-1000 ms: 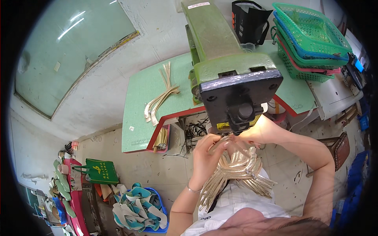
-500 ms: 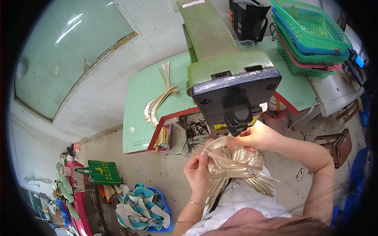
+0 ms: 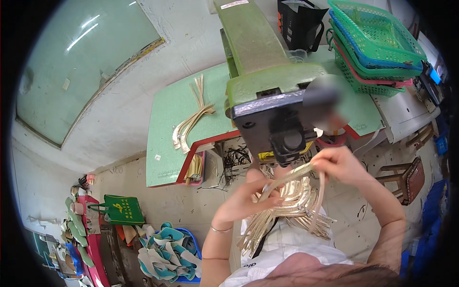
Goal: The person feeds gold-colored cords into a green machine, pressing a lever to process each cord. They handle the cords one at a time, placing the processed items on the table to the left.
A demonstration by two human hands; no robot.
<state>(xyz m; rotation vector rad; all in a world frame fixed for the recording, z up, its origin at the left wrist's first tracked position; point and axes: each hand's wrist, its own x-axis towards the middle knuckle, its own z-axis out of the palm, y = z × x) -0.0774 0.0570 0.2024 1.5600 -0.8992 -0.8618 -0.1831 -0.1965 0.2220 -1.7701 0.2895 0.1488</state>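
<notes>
Both of my hands hold a shiny gold strap stretched between them, just below the head of a green and black machine. My left hand is closed on the strap's lower left end. At the upper right end, my right hand pinches it between thumb and fingers, and a pale beige length hangs from that grip. Under the strap, a thick bundle of similar gold straps is draped over my lap, partly covered by my left fingers.
Several more gold straps lie on the green-topped table. Stacked plastic baskets and a black bag stand at the back right. On the floor are a blue basin of teal and white pieces and a wooden stool.
My right hand has moved right with one end of the strap, drawing away from the left hand. The left hand has shifted slightly right and turned over the bundle.
</notes>
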